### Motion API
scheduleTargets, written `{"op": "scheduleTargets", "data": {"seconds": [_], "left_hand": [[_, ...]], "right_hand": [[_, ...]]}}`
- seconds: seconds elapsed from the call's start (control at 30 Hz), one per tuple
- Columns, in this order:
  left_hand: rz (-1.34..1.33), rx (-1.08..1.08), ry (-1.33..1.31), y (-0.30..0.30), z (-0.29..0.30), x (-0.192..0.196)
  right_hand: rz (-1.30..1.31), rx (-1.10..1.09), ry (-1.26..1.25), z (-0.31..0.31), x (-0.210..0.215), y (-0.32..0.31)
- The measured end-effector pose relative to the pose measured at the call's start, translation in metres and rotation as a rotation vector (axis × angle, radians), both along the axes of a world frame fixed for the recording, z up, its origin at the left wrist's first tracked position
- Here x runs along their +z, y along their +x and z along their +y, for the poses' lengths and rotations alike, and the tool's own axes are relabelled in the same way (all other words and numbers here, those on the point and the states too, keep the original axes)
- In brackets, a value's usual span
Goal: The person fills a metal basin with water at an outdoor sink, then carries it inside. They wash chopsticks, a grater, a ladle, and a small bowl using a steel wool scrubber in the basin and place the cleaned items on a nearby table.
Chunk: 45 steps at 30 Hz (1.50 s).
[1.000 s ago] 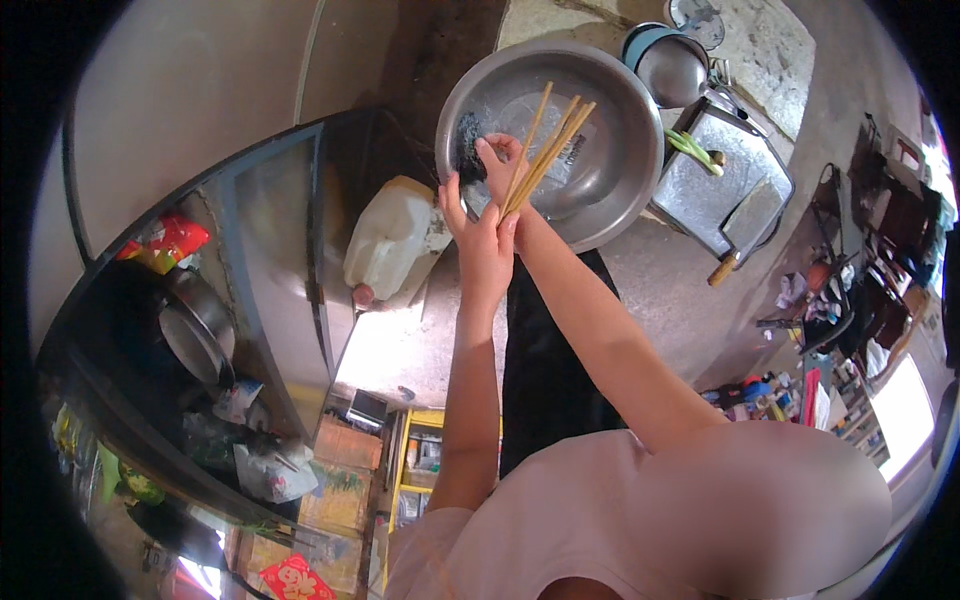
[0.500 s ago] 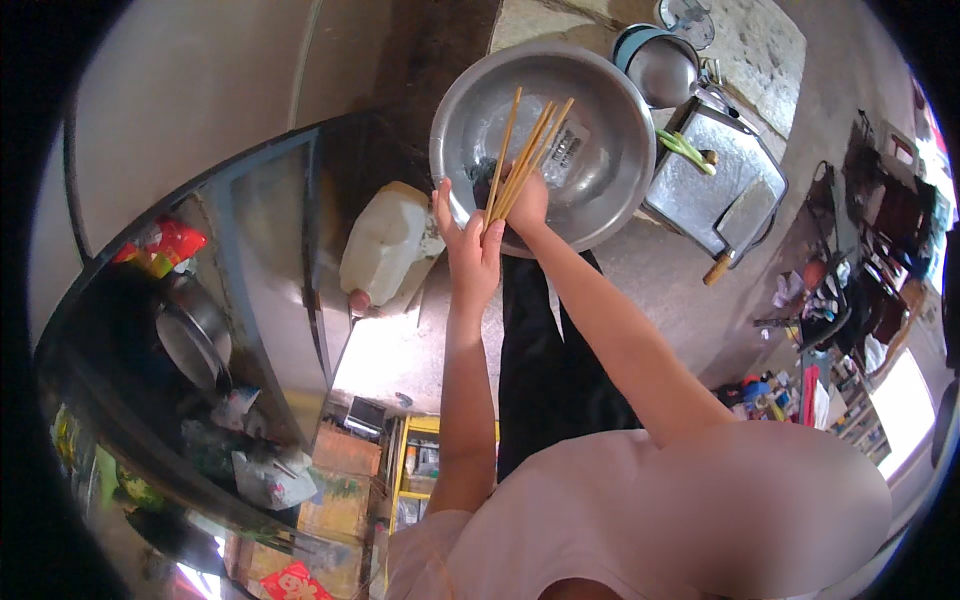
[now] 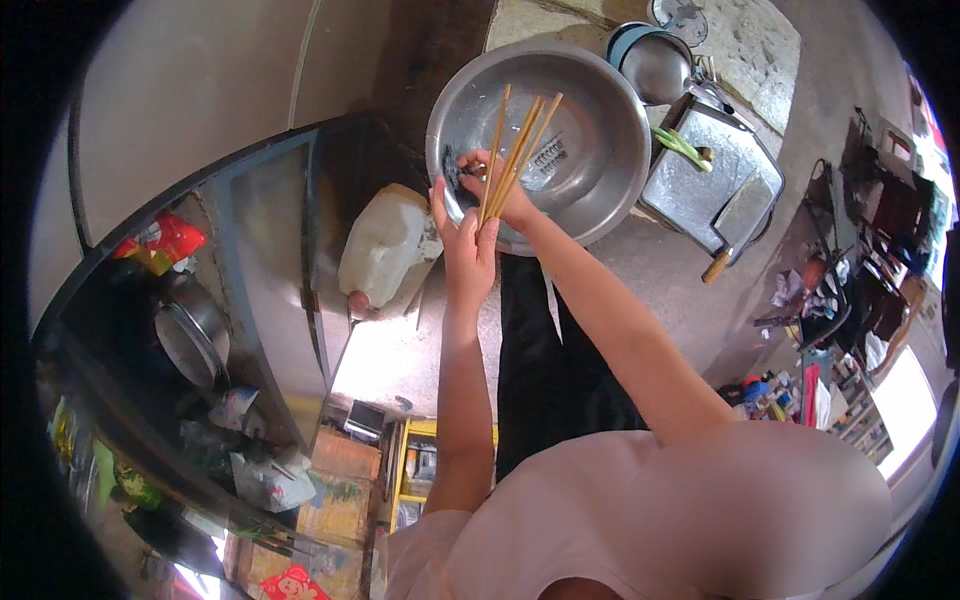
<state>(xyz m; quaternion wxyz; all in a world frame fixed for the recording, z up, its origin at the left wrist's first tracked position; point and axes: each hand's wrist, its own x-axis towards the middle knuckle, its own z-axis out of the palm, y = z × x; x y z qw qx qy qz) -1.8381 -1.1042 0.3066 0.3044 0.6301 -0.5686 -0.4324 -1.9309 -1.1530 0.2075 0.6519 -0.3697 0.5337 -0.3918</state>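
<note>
Over the metal basin (image 3: 618, 190), chopsticks (image 3: 519, 150) were clamped between thumb and fingers of the left hand (image 3: 466, 243), while the right hand (image 3: 514, 203) was placed inside near a dark object (image 3: 452, 168), its finger closure impossible to tell.

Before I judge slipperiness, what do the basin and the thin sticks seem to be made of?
Basin: probably metal, perhaps stainless steel, smooth and semi-glossy; grey surface with soft reflections. Thin sticks: likely bamboo or wood, seemingly matte; yellow-tan, no strong highlights.

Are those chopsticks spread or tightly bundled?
Spread: the chopsticks fan apart at their far ends and converge at the left hand, which holds them.
</note>
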Motion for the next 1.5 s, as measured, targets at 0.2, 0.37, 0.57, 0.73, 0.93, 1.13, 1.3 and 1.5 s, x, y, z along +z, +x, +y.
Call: {"op": "scheduleTargets", "data": {"seconds": [0.2, 0.37, 0.57, 0.73, 0.93, 1.13, 1.3, 1.5], "left_hand": [[-0.042, -0.017, -0.005, -0.003, -0.003, 0.001], [-0.322, 0.027, -0.084, -0.025, -0.011, 0.009], [-0.003, 0.230, 0.478, -0.055, -0.017, -0.042], [0.573, 0.538, 0.836, -0.066, -0.030, -0.070], [0.391, 0.395, 0.717, -0.078, -0.025, -0.100], [0.428, 0.270, 0.750, -0.085, -0.023, -0.080], [0.307, 0.202, 0.751, -0.099, -0.002, -0.050], [0.426, 0.270, 0.973, -0.083, -0.024, -0.018]], "right_hand": [[0.266, 0.143, -0.077, 0.019, -0.025, -0.011], [0.473, -0.153, 0.225, 0.022, 0.002, -0.059], [0.769, -0.398, 0.061, -0.008, -0.018, -0.096], [1.102, 0.034, -0.091, -0.017, -0.008, -0.081], [0.685, -0.447, 0.296, -0.028, -0.034, -0.093], [0.111, -0.351, 0.369, -0.016, -0.029, -0.062], [0.486, -0.028, 0.322, -0.060, -0.028, -0.082], [0.150, -0.101, 0.476, -0.026, 0.009, -0.057]]}}
